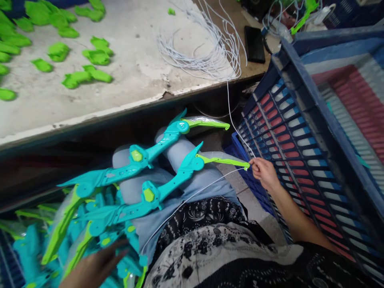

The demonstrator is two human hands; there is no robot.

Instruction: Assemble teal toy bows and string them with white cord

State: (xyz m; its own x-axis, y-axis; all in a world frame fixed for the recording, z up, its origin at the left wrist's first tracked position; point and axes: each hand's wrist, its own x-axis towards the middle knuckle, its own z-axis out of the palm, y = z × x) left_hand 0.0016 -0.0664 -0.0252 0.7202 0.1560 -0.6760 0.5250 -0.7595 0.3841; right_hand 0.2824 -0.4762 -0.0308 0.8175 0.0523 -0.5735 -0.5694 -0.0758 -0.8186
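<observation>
Two turquoise and lime-green toy bows lie across my lap, one farther away point(163, 140) and one nearer point(177, 182). At the nearer bow's right tip, my right hand point(265, 173) has its fingers pinched together on a white cord point(240, 134). The cord rises from that hand to the table, and a second stretch runs from the tip down to my waist. My left hand point(97, 264), smeared by motion, is low at the left by the nearer bow's lower limb, over a heap of similar bows point(33, 248); its grip cannot be made out.
A tangled bundle of white cord point(207, 60) rests on the worn tabletop point(132, 52), with lime-green pieces point(97, 56) scattered to its left. A black phone point(254, 44) lies near the table's right end. A large dark blue crate point(282, 132) rises at my right.
</observation>
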